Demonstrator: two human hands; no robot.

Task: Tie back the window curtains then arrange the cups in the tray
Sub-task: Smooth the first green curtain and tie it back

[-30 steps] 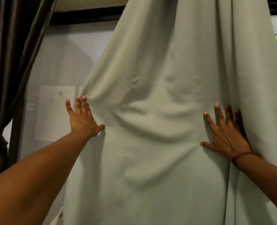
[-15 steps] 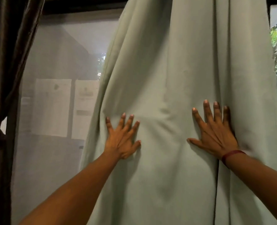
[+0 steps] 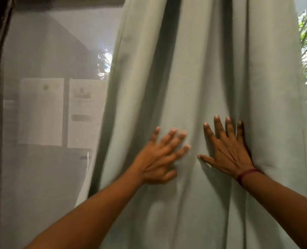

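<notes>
Gathering the curtain [image 3: 203, 69], I press left hand [image 3: 159, 159] and right hand [image 3: 228, 150] flat, fingers spread; tying probably follows.

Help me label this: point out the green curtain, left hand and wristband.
green curtain [image 3: 203, 69], head view, upper fold
left hand [image 3: 158, 159], head view, its back
wristband [image 3: 246, 174], head view, strap on wrist

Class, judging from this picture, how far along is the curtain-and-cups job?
Done: nothing looks finished. In hand: left hand and right hand press on the grey-green curtain, folds gathered, no tie around it. Left: tying it back, then cups and tray, neither in view.
</notes>
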